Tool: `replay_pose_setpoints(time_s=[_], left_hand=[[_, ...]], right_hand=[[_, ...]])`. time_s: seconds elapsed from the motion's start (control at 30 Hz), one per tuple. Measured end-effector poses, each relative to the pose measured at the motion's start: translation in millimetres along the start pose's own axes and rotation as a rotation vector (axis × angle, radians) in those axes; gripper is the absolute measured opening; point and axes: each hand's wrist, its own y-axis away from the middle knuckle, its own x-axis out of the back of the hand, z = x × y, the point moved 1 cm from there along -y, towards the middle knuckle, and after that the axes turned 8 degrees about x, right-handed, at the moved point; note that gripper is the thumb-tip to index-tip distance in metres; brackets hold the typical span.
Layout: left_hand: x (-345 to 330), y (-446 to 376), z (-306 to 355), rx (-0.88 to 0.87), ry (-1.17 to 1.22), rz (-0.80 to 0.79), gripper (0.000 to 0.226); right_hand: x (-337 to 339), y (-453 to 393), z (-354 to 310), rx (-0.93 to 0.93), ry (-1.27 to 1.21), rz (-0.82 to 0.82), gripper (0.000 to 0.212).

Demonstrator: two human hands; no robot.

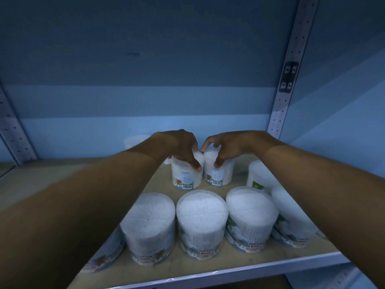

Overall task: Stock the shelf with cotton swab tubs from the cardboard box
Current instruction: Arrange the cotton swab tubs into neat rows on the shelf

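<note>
**Both hands on tubs at the rear of the shelf**

Your left hand (183,148) grips the top of the left rear tub (186,176), fingers curled over its lid and thumb down the near side. Your right hand (225,148) grips the right rear tub (218,174) in the same manner, thumb pressed on its front wall. The two tubs stand upright, side by side and touching or very nearly so, deep on the shelf (208,268), barcode labels facing you.

A front row of tubs stands upright along the shelf's near edge: one at left (150,226), one at centre (201,222), one right of centre (250,215), and a further one (291,211) partly hidden behind your right forearm. Another tub (258,176) stands behind that row, to the right of the held pair. A further tub at far left is mostly hidden by your left forearm.

A perforated metal upright (291,69) runs up the right side against the blue back panel (145,59). Lighting is dim.
</note>
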Motion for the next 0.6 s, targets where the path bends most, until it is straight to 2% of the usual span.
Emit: replay_pose_setpoints(time_s=[0.1, 0.23, 0.33, 0.4, 0.5, 0.6], left_hand=[[-2.7, 3.4, -0.9, 0.036, 0.017, 0.035, 0.085], [-5.5, 6.1, -1.9, 0.067, 0.010, 0.090, 0.086], [-3.1, 6.9, -5.4, 0.080, 0.010, 0.047, 0.095], [0.1, 7.5, -9.9, 0.096, 0.055, -0.005, 0.101], [3.4, 6.9, -15.8, 0.099, 0.033, -0.064, 0.103], [2.0, 5.3, -18.3, 0.082, 0.055, -0.093, 0.097]], right_hand=[[0.1, 0.8, 2.7, -0.014, -0.053, -0.035, 0.080], [-1.7, 2.0, 7.2, -0.001, -0.141, -0.037, 0.080], [1.9, 5.4, 7.4, 0.019, -0.148, -0.031, 0.088], [6.7, 9.4, 4.5, 0.021, -0.113, 0.016, 0.083], [13.0, 13.1, -1.3, -0.005, 0.025, 0.082, 0.062], [10.2, 12.6, -8.1, -0.062, 0.057, 0.050, 0.066]])
